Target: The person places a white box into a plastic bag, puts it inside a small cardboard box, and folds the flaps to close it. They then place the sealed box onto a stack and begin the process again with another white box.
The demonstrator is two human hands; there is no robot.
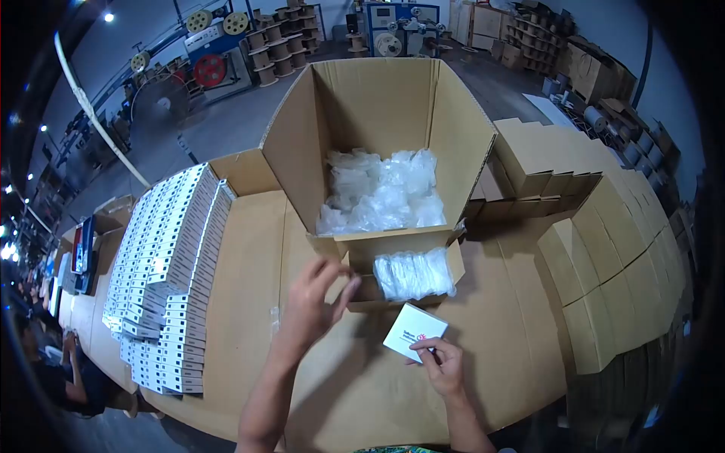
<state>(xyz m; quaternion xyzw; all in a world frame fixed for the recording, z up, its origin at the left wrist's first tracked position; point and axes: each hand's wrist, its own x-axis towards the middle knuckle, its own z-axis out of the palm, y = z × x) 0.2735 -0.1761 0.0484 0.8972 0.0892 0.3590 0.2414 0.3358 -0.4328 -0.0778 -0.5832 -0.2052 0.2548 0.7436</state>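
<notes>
The right hand [442, 368] pinches a flat white box [414, 332] by its near right corner, above the table [506, 302] and just in front of a small open carton [365, 290]. The left hand [313, 298] has its thumb spread from its fingers, beside the carton's left end. Clear plastic pouches [414, 274] fill the carton's right part. Brown table shows on both sides, between stacked white boxes [170, 257] left and brown cartons [612, 264] right. Behind, a tall open carton [298, 151] holds loose plastic bags [385, 189].
</notes>
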